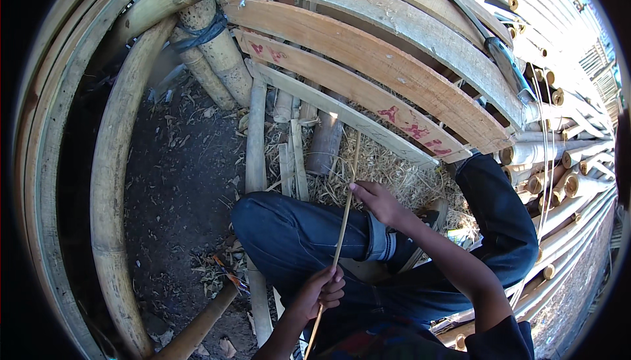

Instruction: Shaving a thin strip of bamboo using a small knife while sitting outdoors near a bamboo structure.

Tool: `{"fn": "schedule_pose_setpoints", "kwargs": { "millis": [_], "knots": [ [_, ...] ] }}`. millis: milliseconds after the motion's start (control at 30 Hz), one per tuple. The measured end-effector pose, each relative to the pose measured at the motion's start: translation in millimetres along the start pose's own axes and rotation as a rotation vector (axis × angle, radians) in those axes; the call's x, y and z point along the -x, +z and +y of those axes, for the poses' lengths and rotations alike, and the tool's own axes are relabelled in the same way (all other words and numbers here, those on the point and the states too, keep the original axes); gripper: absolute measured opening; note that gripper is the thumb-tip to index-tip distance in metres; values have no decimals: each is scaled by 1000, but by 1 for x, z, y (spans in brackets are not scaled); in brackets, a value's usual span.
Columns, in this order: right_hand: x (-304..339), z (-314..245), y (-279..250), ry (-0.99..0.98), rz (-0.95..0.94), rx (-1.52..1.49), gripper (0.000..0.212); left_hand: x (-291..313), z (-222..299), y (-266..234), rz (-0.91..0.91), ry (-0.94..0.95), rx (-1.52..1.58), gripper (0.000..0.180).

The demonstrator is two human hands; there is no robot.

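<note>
Nearest, one left hand [320, 291] is curling its fingers firmly around one thin, light-brown strip [342, 235]. The strip is passing through both hands; its long axis is slanting away from the person and slightly rightward, its far end pointing toward the slats. Ahead and right of the left hand, one right hand [380, 203] is pinching the strip narrowly. Two denim-clad legs [289, 228] are bending around the hands. Well left of the left hand, one thick curved bamboo pole [107, 195] is lying. Beyond the right hand, at least five wooden slats [368, 48] are running roughly parallel.
</note>
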State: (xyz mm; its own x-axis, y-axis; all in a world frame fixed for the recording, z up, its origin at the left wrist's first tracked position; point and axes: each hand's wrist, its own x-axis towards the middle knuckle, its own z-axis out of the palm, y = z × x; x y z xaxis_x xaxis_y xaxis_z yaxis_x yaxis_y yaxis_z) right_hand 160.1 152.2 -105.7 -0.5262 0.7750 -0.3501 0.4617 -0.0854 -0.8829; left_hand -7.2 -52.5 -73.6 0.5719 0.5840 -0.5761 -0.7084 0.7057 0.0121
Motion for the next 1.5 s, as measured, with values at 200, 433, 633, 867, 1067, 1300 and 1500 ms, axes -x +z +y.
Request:
{"fn": "schedule_pose_setpoints", "kwargs": {
  "millis": [200, 433, 633, 867, 1067, 1300, 1500],
  "knots": [
    [-5, 7, 10, 216, -118, -457, 31, -5, 4, -7, -113, 23, -57, 27],
    [-4, -7, 29, -76, -76, -235, 25, -40, 37, 7, -3, 271, -200, 29],
    [14, -30, 5, -349, 65, 587, 46, -48, 45, 24, 97, 396, -293, 23],
    [6, -18, -6, -353, 212, 790, 50, -42, 28, 35, 191, 420, -362, 16],
    [1, -11, -11, -456, 235, 911, 52, -29, 19, 36, 230, 412, -356, 16],
    [-14, -5, -31, -372, 237, 996, 51, -15, -1, 31, 262, 401, -394, 15],
    [8, -8, -17, -567, 102, 884, 53, -14, 14, 34, 248, 416, -356, 15]
  ]
}}
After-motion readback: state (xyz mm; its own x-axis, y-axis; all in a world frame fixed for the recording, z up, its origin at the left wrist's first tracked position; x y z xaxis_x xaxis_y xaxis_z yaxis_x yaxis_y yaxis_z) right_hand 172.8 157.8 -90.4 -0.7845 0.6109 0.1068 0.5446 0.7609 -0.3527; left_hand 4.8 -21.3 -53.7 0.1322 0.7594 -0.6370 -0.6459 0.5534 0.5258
